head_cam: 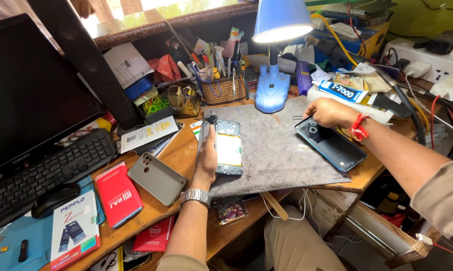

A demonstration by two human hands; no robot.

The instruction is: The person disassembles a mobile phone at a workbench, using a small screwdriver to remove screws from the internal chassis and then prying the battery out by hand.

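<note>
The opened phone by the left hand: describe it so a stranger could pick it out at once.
Start at the grey felt mat in front of the blue desk lamp. At the mat's left edge the left hand steadies the opened phone, which lies flat with its back off. Unlike the dark back cover under the right hand and the grey case off the mat, it shows a pale battery inside.

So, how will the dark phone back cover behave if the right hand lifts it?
The back cover looks thin and hollow, so probably light and slightly flexible. Its glossy surface may be slippery. It lies partly off the grey mat, touched by the right hand, so it could slide.
</note>
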